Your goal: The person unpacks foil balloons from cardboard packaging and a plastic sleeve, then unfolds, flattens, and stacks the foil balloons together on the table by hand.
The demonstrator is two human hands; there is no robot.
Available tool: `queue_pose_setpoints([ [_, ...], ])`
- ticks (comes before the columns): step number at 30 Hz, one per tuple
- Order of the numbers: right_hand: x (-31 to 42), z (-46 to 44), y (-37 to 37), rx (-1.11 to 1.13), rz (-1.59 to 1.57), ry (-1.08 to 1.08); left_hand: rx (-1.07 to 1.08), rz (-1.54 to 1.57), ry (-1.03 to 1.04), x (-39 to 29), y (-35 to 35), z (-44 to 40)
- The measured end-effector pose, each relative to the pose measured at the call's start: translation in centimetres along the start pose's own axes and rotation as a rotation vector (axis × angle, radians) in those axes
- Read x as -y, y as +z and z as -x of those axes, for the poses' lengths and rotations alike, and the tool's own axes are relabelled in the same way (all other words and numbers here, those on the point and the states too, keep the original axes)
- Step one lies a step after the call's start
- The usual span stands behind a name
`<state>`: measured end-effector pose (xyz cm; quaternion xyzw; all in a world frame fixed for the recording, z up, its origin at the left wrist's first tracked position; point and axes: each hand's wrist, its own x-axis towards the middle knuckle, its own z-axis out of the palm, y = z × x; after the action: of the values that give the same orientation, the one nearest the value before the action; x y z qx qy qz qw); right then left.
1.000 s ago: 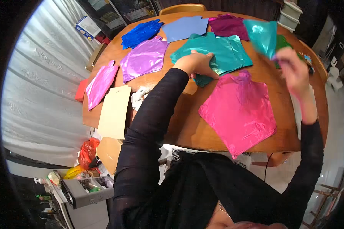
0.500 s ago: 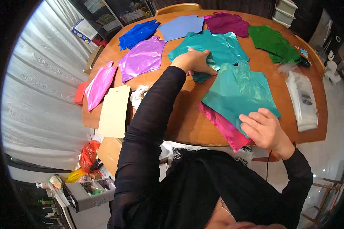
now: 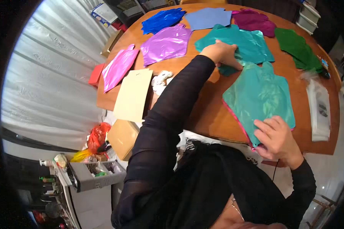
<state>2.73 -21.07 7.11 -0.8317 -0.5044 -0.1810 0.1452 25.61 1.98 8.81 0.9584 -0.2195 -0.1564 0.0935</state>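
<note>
A teal plastic bag [image 3: 262,89] with handle loops lies at the near right of the table, over a pink bag [image 3: 237,116] that shows only as a thin edge. At its near corner my right hand [image 3: 277,137] is closed, fingers on top and thumb below. Farther up, my left hand [image 3: 222,53] rests against a stack of teal bags [image 3: 252,44]. Its thumb and forefinger are spread, the thumb reaching toward the near bag's handles; its other fingers are partly hidden.
Around the table [image 3: 206,103] lie blue bags [image 3: 162,21], light blue bags [image 3: 208,19], purple bags [image 3: 166,44], a pink bag [image 3: 120,68], magenta bags [image 3: 254,23], green bags [image 3: 298,49] and clear packaging [image 3: 319,110]. Cardboard [image 3: 133,95] sits at the left.
My right hand has closed on the near corner of the teal bag. The pink bag is now mostly covered by the teal one. The view has shifted, and my left hand stays by the stack.
</note>
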Motion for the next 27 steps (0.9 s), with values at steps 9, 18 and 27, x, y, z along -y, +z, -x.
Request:
queue_pose_setpoints([
  [9, -0.9, -2.3, -1.8, -0.121, -0.091, 0.112, -0.195, 0.357, 0.091, 2.2, -2.7, 2.5],
  [18, -5.9, -14.3, 3.1, -0.103, -0.040, -0.072, -0.559, 0.295, 0.002, 10.1, -9.1, 14.1],
  [27, -10.5, -31.1, 15.4, 0.135, 0.170, -0.061, -0.551, 0.298, -0.214, 18.2, -7.8, 19.8],
])
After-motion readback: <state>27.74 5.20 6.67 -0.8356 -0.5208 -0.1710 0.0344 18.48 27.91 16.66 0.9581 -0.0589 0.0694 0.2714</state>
